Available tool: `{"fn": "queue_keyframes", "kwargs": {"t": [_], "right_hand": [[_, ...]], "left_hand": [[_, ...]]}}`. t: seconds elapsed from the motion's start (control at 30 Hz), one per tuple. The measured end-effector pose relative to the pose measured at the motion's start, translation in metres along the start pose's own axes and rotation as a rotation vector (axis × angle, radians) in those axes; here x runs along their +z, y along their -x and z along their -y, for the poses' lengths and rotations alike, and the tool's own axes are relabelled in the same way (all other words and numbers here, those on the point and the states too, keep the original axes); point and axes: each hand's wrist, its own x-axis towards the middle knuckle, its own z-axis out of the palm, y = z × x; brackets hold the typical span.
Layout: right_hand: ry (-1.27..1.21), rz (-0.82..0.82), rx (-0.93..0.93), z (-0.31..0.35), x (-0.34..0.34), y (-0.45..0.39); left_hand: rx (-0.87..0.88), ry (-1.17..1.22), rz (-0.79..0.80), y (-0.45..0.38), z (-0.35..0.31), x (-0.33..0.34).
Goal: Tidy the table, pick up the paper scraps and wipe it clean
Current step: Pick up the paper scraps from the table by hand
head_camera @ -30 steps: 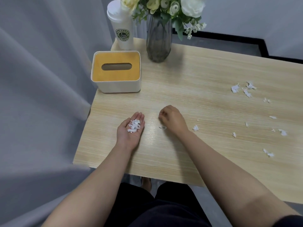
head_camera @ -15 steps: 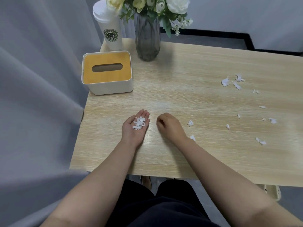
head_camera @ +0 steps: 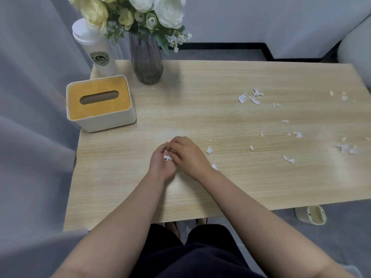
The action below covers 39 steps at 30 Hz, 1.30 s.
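Left hand: your left hand (head_camera: 160, 164) cups gathered paper scraps (head_camera: 167, 157), palm up, fingers loosely curled.
Right hand: your right hand (head_camera: 187, 155) covers it, fingertips pressing into the pile; whether they pinch a scrap, I cannot tell.
Loose scraps: more loose scraps (head_camera: 249, 98) lie toward the table (head_camera: 200, 109)'s right edge.
Handling: featherlight, flimsy; pinch each at its middle.

A home living space: wooden table (head_camera: 200, 109) with flower vase (head_camera: 148, 63), tissue box (head_camera: 100, 103), grey curtain (head_camera: 30, 97).
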Motion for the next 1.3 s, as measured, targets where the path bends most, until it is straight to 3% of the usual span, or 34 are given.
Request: {"fn": "queue_keyframes", "kwargs": {"t": [0.2,0.27,0.47,0.63,0.83,1.1,1.3], "right_hand": [[-0.039,-0.082,0.076,-0.013,-0.025,0.008],[-0.126,-0.113,0.170,-0.019,-0.031,0.010],[-0.364,-0.432,0.566,-0.061,-0.046,0.022],[-0.244,-0.356,0.768,-0.098,-0.044,0.024],[-0.020,-0.118,0.709,-0.114,-0.037,0.005],[0.197,0.033,0.491,-0.121,-0.033,0.004],[0.066,-0.033,0.461,-0.118,-0.035,0.021]], "left_hand": [[0.016,-0.034,0.045,0.004,0.020,0.024],[0.017,-0.034,0.053,0.006,0.026,0.031],[0.039,-0.126,0.016,0.004,0.033,0.040],[0.045,-0.126,-0.013,0.003,0.031,0.038],[0.057,-0.167,-0.038,0.002,0.026,0.035],[0.047,-0.178,-0.044,-0.001,0.022,0.028],[0.023,-0.204,-0.049,-0.002,0.025,0.027]]}}
